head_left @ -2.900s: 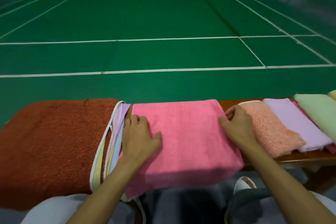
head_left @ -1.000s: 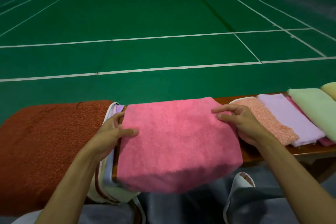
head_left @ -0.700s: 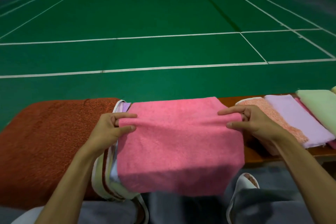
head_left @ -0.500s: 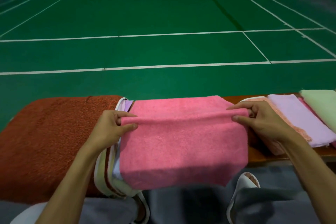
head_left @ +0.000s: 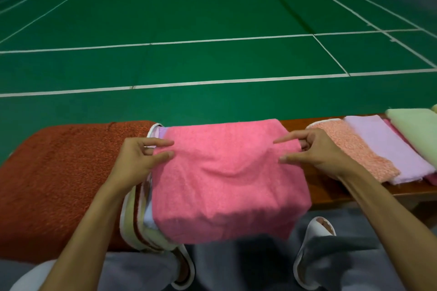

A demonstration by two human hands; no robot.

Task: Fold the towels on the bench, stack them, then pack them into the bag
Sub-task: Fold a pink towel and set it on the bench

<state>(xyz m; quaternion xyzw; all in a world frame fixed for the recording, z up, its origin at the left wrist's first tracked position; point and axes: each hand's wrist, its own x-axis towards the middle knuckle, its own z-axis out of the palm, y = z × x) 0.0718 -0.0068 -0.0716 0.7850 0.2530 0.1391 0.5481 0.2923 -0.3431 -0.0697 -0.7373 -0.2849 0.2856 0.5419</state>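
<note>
I'm pinching the pink towel (head_left: 227, 179) at both side edges, left hand (head_left: 138, 160) and right hand (head_left: 319, 156) each in a thumb-and-forefinger grip, while it's draping over the counter (head_left: 328, 190) front beside the brown towel (head_left: 59, 172), likely so the fold is landing square.

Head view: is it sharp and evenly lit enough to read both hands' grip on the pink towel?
Head view: usable, grip readable; dim, even light, pink towel sharp mid-frame; fingertips of left hand and right hand slightly smeared; towel's hanging lower edge shadowed; wide-angle bowing curves the bench; far court corners soft, pale glare top right.
</note>
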